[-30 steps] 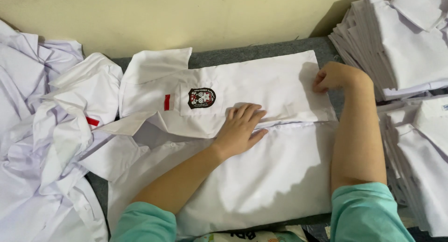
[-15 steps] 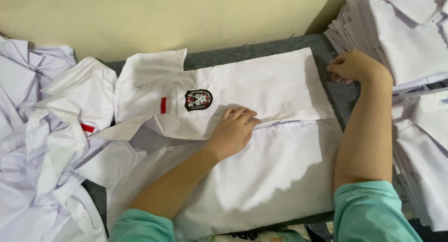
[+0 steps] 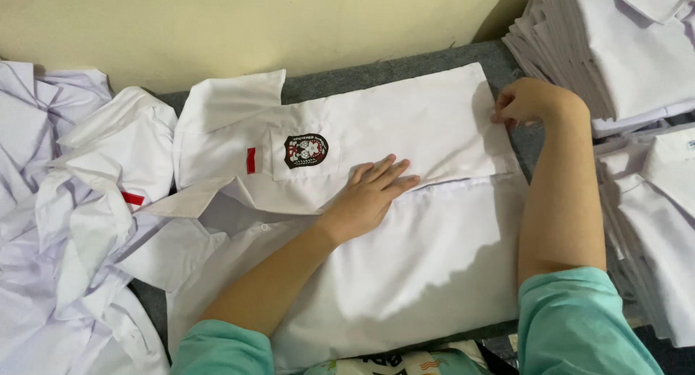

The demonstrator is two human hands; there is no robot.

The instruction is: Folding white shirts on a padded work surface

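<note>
The left hand (image 3: 369,194) lay flat and open, palm down, fingers spread and pointing up toward the right, pressing on the white cotton short-sleeved shirt (image 3: 405,274) spread across the grey felt-covered table (image 3: 376,74). Its forearm ran back from the wrist at a slant to a teal sleeve (image 3: 221,350) at the lower edge. The hand rested just at the line where the folded-over front panel met the layer beneath it, a little to the right of the chest pocket with its dark embroidered shield badge (image 3: 305,150) and a small red tab (image 3: 251,160) beside that.

The right hand (image 3: 528,101) was curled at the far right edge of the same shirt — fingers bent and pinching the cloth at the panel's corner, as far as I could tell. Its forearm came almost straight down to the other teal sleeve (image 3: 579,324).

There were no boxes or bins — only heaps. To the left lay a loose, rumpled pile of white shirts (image 3: 65,223), one showing a red tab, touching the spread shirt's sleeve. To the right rose a neat stack of folded white shirts (image 3: 615,49) in the upper corner, with a second folded stack (image 3: 655,230) below it, just beside the right arm. A cream wall (image 3: 253,27) stood behind the table.
</note>
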